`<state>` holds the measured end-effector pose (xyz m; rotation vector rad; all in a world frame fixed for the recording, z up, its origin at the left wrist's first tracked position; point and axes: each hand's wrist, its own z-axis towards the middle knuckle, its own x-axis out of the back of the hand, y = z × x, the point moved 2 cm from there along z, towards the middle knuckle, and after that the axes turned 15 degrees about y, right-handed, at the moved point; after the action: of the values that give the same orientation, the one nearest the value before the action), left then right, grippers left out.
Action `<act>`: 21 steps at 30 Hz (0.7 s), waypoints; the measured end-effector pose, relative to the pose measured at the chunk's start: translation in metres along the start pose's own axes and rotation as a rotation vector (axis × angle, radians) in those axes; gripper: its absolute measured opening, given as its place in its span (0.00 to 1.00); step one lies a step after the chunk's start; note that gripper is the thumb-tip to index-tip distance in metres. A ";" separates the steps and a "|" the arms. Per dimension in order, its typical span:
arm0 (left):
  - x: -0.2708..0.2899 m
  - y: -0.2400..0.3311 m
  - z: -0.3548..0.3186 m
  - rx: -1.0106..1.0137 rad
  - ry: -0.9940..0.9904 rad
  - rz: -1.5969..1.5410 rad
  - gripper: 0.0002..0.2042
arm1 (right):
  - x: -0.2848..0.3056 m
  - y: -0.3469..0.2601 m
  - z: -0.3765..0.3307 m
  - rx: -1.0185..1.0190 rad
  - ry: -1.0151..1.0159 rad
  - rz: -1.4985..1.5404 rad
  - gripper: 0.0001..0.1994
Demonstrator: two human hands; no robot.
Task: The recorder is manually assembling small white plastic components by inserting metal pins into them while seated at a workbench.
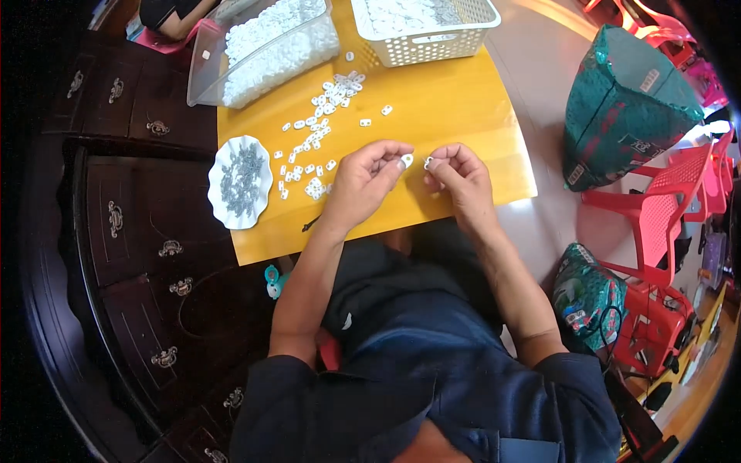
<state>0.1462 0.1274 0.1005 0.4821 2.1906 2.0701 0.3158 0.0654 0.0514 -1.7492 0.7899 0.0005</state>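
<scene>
My left hand (366, 184) is over the yellow tabletop (409, 96), thumb and fingers pinched on a small white plastic piece (407, 160) with a yellowish spot. Just to its right, my right hand (465, 179) pinches another small white piece (428, 163) that shows a dark hole. The two pieces are apart. Beyond my left hand, several loose white pieces with holes (311, 139) lie scattered. A white scalloped dish (265, 194) at the left holds a heap of tiny grey pieces (242, 176), too small to name.
At the far side stand a clear plastic bin (202, 81) and a white perforated basket (440, 52), both full of white pieces. Dark drawers (147, 231) line the left. Green bags (629, 116) and red chairs (656, 208) are at the right. Another person's arm (181, 23) shows at the far left.
</scene>
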 end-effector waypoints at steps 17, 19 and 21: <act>0.003 -0.015 0.004 0.106 0.141 -0.018 0.06 | -0.001 0.007 0.004 0.024 -0.085 0.067 0.03; 0.004 -0.022 0.004 0.084 0.172 -0.024 0.06 | -0.002 0.006 0.002 0.029 -0.080 0.080 0.04; 0.002 -0.028 0.006 0.126 0.184 -0.108 0.06 | 0.000 0.004 -0.001 0.026 -0.051 0.083 0.05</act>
<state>0.1417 0.1324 0.0728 0.1839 2.4008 2.0016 0.3133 0.0637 0.0480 -1.6847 0.8212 0.0893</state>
